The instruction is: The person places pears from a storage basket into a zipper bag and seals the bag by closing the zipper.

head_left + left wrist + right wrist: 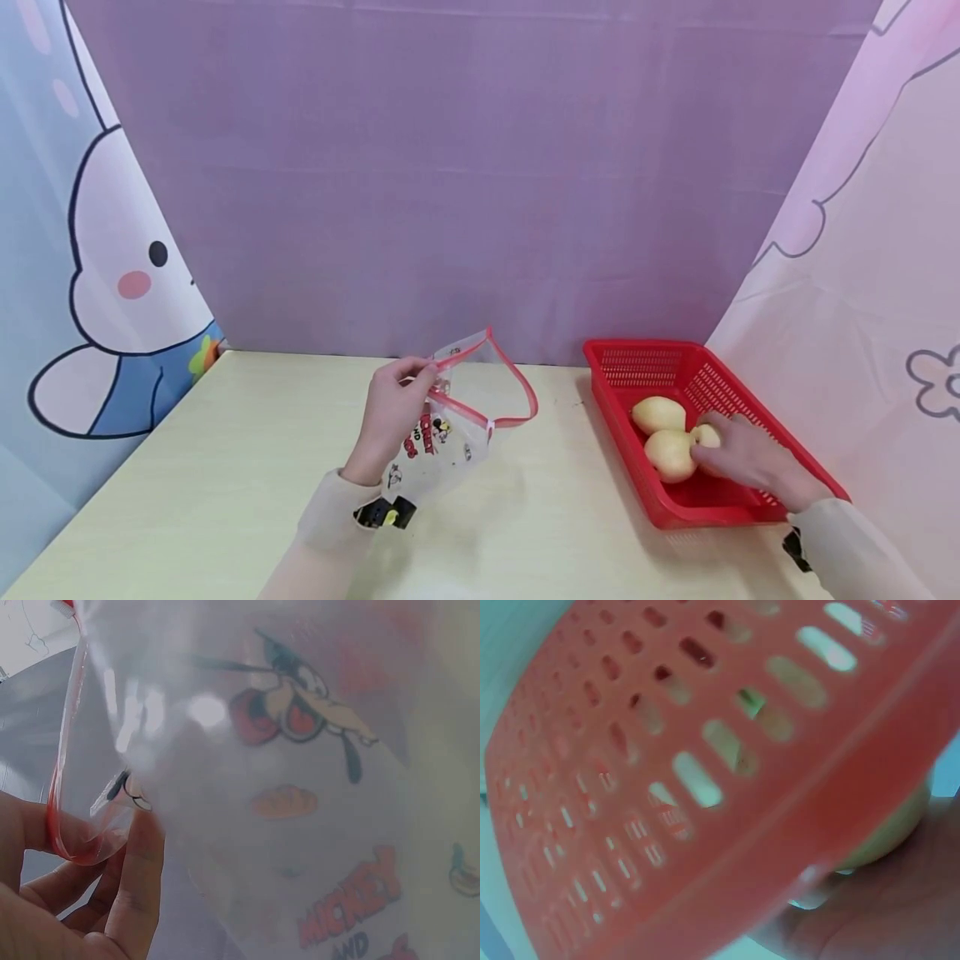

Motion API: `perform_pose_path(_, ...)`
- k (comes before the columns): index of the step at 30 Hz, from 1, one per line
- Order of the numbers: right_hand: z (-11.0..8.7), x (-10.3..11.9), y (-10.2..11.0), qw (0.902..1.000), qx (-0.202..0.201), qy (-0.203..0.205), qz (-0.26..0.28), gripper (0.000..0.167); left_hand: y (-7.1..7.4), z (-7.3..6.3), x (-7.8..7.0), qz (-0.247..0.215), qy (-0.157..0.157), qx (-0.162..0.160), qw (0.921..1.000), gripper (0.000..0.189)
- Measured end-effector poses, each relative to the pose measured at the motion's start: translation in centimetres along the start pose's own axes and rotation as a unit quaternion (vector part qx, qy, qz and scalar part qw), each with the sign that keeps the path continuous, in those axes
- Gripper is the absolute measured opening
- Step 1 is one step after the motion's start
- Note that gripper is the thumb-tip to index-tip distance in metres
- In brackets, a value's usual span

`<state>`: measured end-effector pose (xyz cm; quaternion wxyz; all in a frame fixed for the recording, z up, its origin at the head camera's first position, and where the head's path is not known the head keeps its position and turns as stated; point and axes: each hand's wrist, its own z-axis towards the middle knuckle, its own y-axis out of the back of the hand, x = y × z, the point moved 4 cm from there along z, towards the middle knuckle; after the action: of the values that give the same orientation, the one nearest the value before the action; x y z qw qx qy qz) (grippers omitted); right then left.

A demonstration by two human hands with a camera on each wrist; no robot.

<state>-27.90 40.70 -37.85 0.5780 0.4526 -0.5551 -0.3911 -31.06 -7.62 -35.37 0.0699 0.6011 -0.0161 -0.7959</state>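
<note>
My left hand [393,412] pinches the edge of a clear plastic zip bag [450,454] with a red seal strip and cartoon print. The bag's mouth gapes toward the right above the table. In the left wrist view, thumb and fingers hold the bag by its red-lined rim [54,802]. My right hand [750,454] reaches inside a red plastic basket [626,471], fingers curled round a pale yellow pear [705,436]. Beside it lie two more pears, one [670,456] nearer and one [658,415] farther back. The basket wall partly hides the gripped pear [896,825] in the right wrist view.
The basket stands at the right of a pale wooden table [225,467], close to a printed cloth wall [862,333]. A purple cloth [450,183] closes off the back. Another cartoon-printed cloth [135,233] hangs at the left.
</note>
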Motion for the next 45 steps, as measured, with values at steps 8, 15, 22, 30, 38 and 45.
perform_pose_path(8,-0.1,1.5,0.7,0.9986,-0.045,0.023,0.012,0.051,0.0,0.0,0.0,-0.005,0.001,0.0,1.0,0.021)
perform_pose_path(15,-0.5,3.7,1.5,0.9971,-0.06,0.037,0.028,0.053,0.0,0.0,0.0,0.003,0.0,-0.001,1.0,0.021)
perform_pose_path(22,-0.8,5.7,2.1,0.9955,-0.062,0.036,0.061,0.058,0.0,-0.1,-0.1,-0.001,-0.001,0.004,1.0,0.021)
perform_pose_path(30,-0.7,8.2,3.0,0.9923,-0.084,0.038,0.083,0.055,0.0,-0.1,-0.2,-0.01,-0.001,0.006,0.9999,0.021)
perform_pose_path(38,-0.5,10.4,3.6,0.9886,-0.104,0.039,0.102,0.049,0.1,-0.1,-0.1,-0.003,-0.001,0.002,1.0,0.021)
perform_pose_path(45,-0.4,12.2,4.5,0.9819,-0.13,0.059,0.124,0.05,0.2,-0.1,-0.2,0.003,-0.004,-0.003,1.0,0.021)
